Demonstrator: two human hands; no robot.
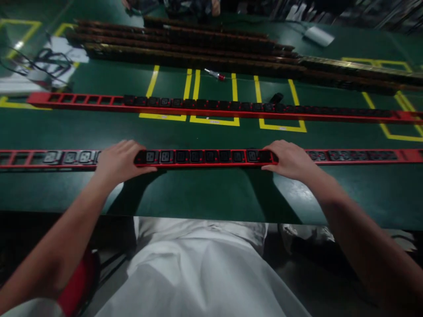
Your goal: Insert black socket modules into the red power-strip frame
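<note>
A long red power strip (pixel 205 157) with black sockets lies across the green table, close to its front edge. My left hand (pixel 119 160) rests on top of it left of centre, fingers curled over the strip. My right hand (pixel 288 159) grips it right of centre, fingers wrapped over the rail. Between my hands runs a row of several black sockets. At the strip's left end some slots are bare and three hold pale sockets (pixel 69 157).
A second red power strip (pixel 231 109) lies parallel further back. Behind it are yellow floor-style markings (pixel 214 121), a red-handled screwdriver (pixel 215 75), a small black part (pixel 276 97), several dark long rails (pixel 185 46), tangled cables (pixel 49 66) at far left and a white object (pixel 319 36).
</note>
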